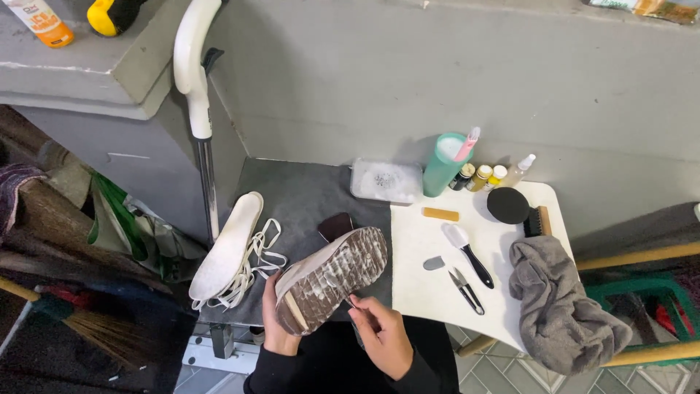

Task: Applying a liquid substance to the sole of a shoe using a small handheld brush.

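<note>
While the left hand (275, 321) grips the heel end of a shoe (332, 279), fingers wrapped round the near edge, the right hand (379, 332) is closed in a pinch on a thin, pointed tool whose tip meets the sole beside the near right edge; the tool is too small to tell its kind. The shoe is held sole-up, just above the near edge of the counter (423, 284), and its long axis runs from the heel at near left, in the left hand, up to the toe at far right. The brown tread is smeared with white foam or residue. Both hands touch the shoe; the left carries it, the right works at its side.

Just left of the shoe, a white insole (227, 244) lies on the grey mat (306, 193) with white laces (255, 266) tangled beside it. To the right, on the white part of the counter, lie small scissors (465, 288), a small brush with a black handle (467, 252), a small grey scraper-like piece (434, 263), and a crumpled grey cloth (561, 299) draped over the edge.

Farther back stand a tan block (440, 214), a round black tin (507, 205), a wooden-backed brush (538, 221), a clear tray of suds (385, 180), a green cup (445, 164) and small bottles (485, 175) against the wall.
</note>
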